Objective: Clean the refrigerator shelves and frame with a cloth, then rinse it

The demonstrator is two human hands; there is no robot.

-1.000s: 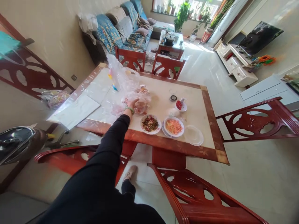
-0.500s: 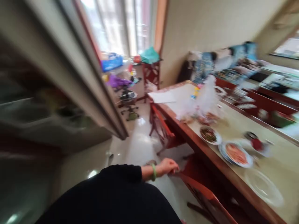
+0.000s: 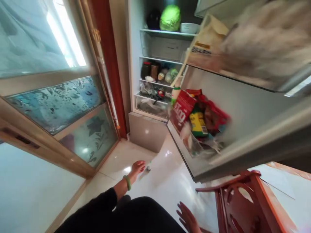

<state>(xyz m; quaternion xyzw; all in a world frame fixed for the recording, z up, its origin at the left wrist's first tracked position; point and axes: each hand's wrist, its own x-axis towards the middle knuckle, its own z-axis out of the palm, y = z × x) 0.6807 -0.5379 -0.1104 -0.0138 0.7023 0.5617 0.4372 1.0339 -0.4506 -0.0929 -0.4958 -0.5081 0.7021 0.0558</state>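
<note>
An opened refrigerator (image 3: 153, 118) stands ahead of me, its door swung out to the right. My left hand (image 3: 137, 169), with a green bangle on the wrist, hangs over the floor in front of it, fingers loosely extended and nothing in them. Low at the bottom edge, my right hand (image 3: 188, 218) has its fingers spread and holds nothing. On the shelves are a green cabbage (image 3: 170, 17), a white bowl (image 3: 189, 28) and dark jars (image 3: 145, 70). The door racks hold a red packet (image 3: 182, 105) and a yellow-and-green packet (image 3: 198, 121).
A sliding door with patterned glass (image 3: 60, 100) lies along the left. At the lower right is a red wooden chair (image 3: 243, 204) beside a table (image 3: 286, 187). A small, unclear object (image 3: 148, 168) rests on the pale tiled floor (image 3: 170, 181).
The view has swung from the dining table and window to the opened refrigerator. My right hand has come into view, and the left hand now appears farther left in the picture.
</note>
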